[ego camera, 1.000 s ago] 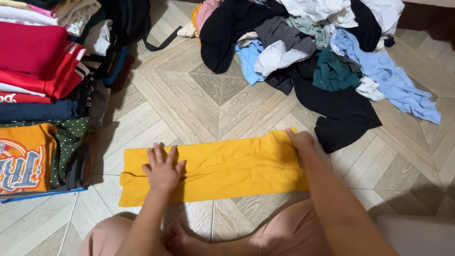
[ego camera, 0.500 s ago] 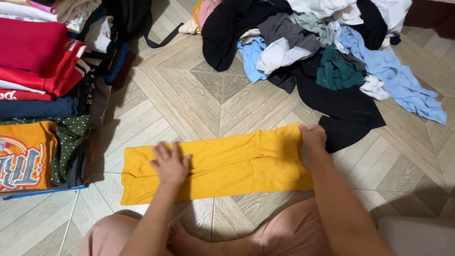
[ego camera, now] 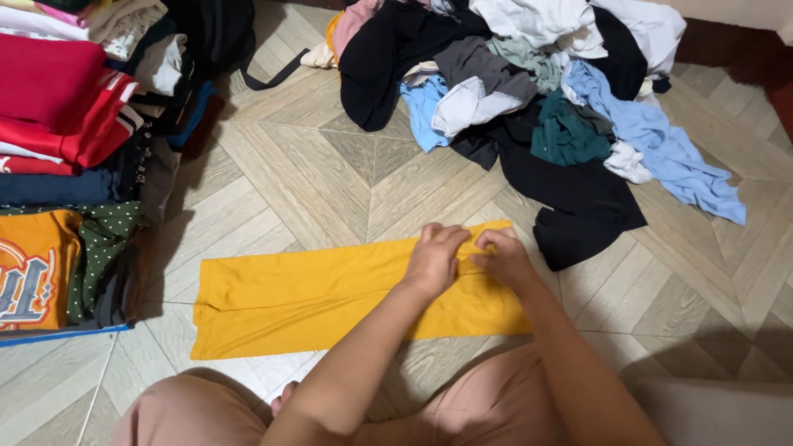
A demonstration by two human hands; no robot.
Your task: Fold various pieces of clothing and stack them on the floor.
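Fingers (ego camera: 450,239) on flat yellow garment (ego camera: 306,293)

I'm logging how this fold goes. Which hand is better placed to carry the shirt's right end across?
Probably the right hand: it already pinches the top edge of the yellow shirt nearest that end. The left hand reaches across the body to the same spot.
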